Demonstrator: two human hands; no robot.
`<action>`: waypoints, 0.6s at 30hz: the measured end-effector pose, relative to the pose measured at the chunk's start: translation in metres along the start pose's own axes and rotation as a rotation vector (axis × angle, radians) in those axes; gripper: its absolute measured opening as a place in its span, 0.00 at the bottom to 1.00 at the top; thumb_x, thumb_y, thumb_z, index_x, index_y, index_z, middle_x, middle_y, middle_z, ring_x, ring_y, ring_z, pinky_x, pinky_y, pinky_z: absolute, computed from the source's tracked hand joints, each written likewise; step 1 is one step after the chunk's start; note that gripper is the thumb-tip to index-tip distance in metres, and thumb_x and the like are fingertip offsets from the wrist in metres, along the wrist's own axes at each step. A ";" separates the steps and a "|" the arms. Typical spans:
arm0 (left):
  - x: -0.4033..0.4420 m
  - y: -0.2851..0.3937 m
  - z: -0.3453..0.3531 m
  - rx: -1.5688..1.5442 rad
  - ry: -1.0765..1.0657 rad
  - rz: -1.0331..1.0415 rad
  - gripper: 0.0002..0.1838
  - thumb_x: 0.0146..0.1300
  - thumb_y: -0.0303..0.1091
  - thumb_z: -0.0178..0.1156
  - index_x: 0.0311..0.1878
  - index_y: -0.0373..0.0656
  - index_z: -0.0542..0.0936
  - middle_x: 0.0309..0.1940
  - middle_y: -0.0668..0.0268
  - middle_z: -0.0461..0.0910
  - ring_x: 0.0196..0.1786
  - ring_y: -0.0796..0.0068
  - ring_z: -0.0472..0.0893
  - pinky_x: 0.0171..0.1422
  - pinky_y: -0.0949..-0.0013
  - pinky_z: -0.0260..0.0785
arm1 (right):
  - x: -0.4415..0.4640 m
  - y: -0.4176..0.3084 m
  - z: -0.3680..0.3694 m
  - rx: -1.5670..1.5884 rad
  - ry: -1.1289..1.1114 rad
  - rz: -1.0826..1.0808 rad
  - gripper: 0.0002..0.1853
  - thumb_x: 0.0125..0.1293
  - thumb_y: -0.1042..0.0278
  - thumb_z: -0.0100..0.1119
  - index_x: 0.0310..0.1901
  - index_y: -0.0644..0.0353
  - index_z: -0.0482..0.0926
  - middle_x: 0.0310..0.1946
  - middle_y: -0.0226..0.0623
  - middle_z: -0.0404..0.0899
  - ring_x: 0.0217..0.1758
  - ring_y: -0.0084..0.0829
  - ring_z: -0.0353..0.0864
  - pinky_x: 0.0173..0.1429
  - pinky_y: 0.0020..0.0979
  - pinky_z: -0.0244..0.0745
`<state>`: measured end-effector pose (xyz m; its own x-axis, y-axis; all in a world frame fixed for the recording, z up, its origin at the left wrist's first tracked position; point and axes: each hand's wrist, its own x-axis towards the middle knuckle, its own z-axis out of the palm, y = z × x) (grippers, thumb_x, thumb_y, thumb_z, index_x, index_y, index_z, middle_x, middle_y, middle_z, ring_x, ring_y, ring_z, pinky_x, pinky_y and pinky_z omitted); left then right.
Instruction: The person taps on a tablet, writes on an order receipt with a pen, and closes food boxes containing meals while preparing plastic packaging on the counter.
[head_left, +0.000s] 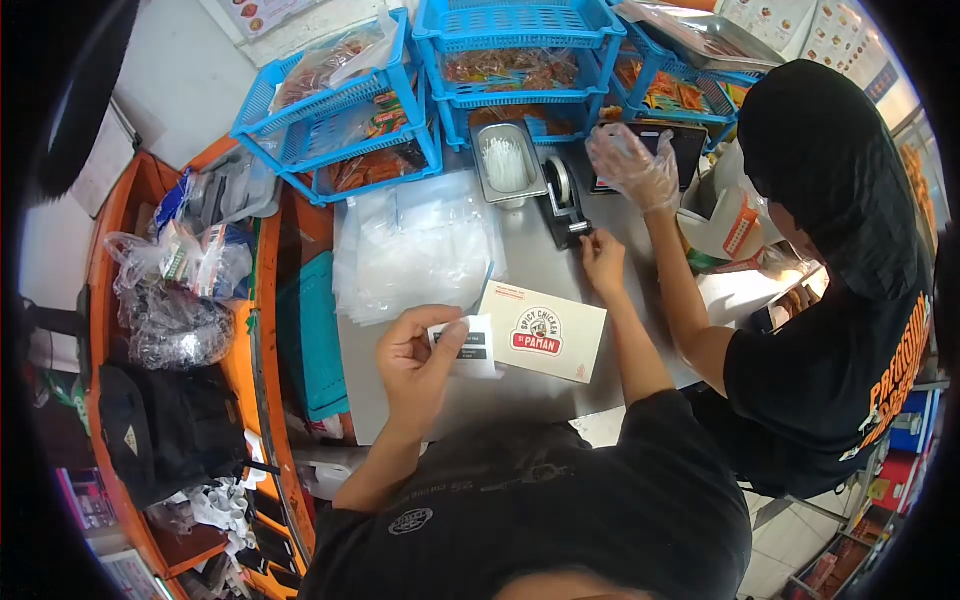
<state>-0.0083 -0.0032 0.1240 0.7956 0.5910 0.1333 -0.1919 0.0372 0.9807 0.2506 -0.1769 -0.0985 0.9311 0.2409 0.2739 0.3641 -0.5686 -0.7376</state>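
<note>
My left hand (415,365) pinches a small white paper slip (475,346) with dark printed bars, thumb on top, over the left edge of a cream box. The box (550,335) lies closed on the metal table, with a red and black "Spicy Chicken" logo. Beyond the box, my right hand (603,262) has its fingers closed at the front end of a black tape dispenser (566,215); whatever the fingertips hold is too small to make out.
Clear plastic bags (415,240) lie at the left. A metal container (509,165) of white items stands before blue racks (520,95) of packets. At the right, a co-worker (830,250) in black reaches in with a gloved hand (640,170). Orange shelving (270,330) borders the left.
</note>
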 end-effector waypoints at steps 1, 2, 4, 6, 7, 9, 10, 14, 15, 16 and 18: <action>-0.002 -0.001 0.000 -0.002 -0.026 -0.010 0.05 0.59 0.21 0.62 0.39 0.34 0.78 0.33 0.67 0.79 0.37 0.83 0.74 0.43 0.79 0.64 | -0.005 -0.001 -0.004 0.071 0.039 0.024 0.10 0.61 0.69 0.62 0.41 0.66 0.80 0.38 0.52 0.81 0.43 0.41 0.82 0.47 0.35 0.75; -0.001 -0.004 0.000 -0.005 -0.055 -0.014 0.06 0.58 0.20 0.62 0.39 0.34 0.78 0.34 0.66 0.79 0.38 0.83 0.74 0.44 0.79 0.64 | -0.007 -0.002 -0.008 0.142 0.085 0.044 0.12 0.61 0.69 0.63 0.44 0.66 0.80 0.41 0.51 0.81 0.45 0.40 0.82 0.48 0.35 0.75; 0.000 -0.008 0.009 -0.051 -0.115 -0.020 0.07 0.58 0.19 0.63 0.39 0.34 0.78 0.34 0.66 0.79 0.37 0.83 0.74 0.44 0.79 0.64 | -0.016 -0.072 -0.050 0.385 0.167 -0.054 0.26 0.61 0.67 0.64 0.59 0.64 0.70 0.49 0.48 0.78 0.52 0.37 0.78 0.53 0.35 0.72; -0.004 -0.010 0.026 -0.132 -0.179 -0.029 0.07 0.57 0.19 0.63 0.39 0.34 0.77 0.33 0.66 0.79 0.36 0.84 0.74 0.42 0.80 0.64 | -0.045 -0.143 -0.088 1.003 -0.233 -0.062 0.38 0.60 0.68 0.64 0.68 0.61 0.55 0.57 0.47 0.71 0.57 0.37 0.75 0.59 0.35 0.69; -0.005 -0.004 0.029 -0.070 -0.184 -0.049 0.06 0.58 0.19 0.62 0.39 0.34 0.77 0.33 0.66 0.79 0.33 0.85 0.74 0.39 0.82 0.63 | -0.060 -0.180 -0.108 1.162 -0.438 -0.062 0.43 0.59 0.70 0.65 0.71 0.59 0.48 0.61 0.47 0.67 0.59 0.37 0.73 0.61 0.36 0.68; 0.000 -0.005 0.031 -0.139 -0.036 0.094 0.06 0.58 0.19 0.61 0.39 0.34 0.77 0.32 0.66 0.79 0.32 0.86 0.73 0.38 0.83 0.63 | -0.085 -0.214 -0.135 0.942 -0.711 -0.065 0.47 0.57 0.73 0.66 0.72 0.58 0.45 0.64 0.46 0.63 0.59 0.39 0.73 0.63 0.36 0.67; 0.003 -0.006 0.031 -0.175 0.041 0.162 0.06 0.59 0.19 0.61 0.38 0.34 0.77 0.32 0.66 0.79 0.31 0.86 0.73 0.38 0.83 0.63 | -0.093 -0.219 -0.141 0.829 -0.790 -0.019 0.46 0.55 0.74 0.66 0.72 0.58 0.47 0.65 0.46 0.61 0.59 0.39 0.73 0.63 0.36 0.67; 0.027 -0.051 -0.006 -0.084 0.155 0.005 0.04 0.62 0.25 0.61 0.37 0.35 0.78 0.34 0.65 0.80 0.35 0.82 0.77 0.41 0.80 0.67 | -0.099 -0.171 -0.146 0.479 -0.736 -0.048 0.45 0.54 0.77 0.65 0.71 0.55 0.50 0.43 0.40 0.74 0.48 0.32 0.76 0.56 0.31 0.68; 0.028 -0.079 -0.011 -0.111 0.163 -0.102 0.06 0.64 0.28 0.60 0.40 0.34 0.79 0.36 0.65 0.80 0.37 0.81 0.77 0.44 0.77 0.67 | -0.099 -0.152 -0.146 0.429 -0.681 -0.001 0.44 0.54 0.78 0.64 0.71 0.54 0.51 0.38 0.38 0.77 0.45 0.30 0.76 0.53 0.30 0.69; 0.027 -0.103 -0.013 -0.098 0.152 -0.203 0.07 0.64 0.29 0.60 0.41 0.34 0.79 0.36 0.65 0.80 0.38 0.80 0.77 0.45 0.77 0.67 | -0.098 -0.134 -0.143 0.351 -0.563 0.042 0.42 0.54 0.79 0.64 0.70 0.55 0.53 0.37 0.38 0.76 0.43 0.29 0.76 0.51 0.28 0.70; 0.021 -0.138 -0.018 -0.063 0.145 -0.404 0.08 0.64 0.30 0.60 0.42 0.34 0.79 0.36 0.65 0.81 0.40 0.79 0.77 0.47 0.75 0.68 | -0.096 -0.102 -0.136 0.138 -0.304 0.036 0.39 0.54 0.81 0.63 0.68 0.56 0.58 0.35 0.37 0.75 0.39 0.26 0.75 0.46 0.25 0.71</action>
<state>0.0249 0.0184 -0.0112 0.7261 0.6255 -0.2855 0.0804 0.3351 0.9388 0.1273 -0.2490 0.0350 0.8863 0.4585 0.0651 0.3057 -0.4737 -0.8259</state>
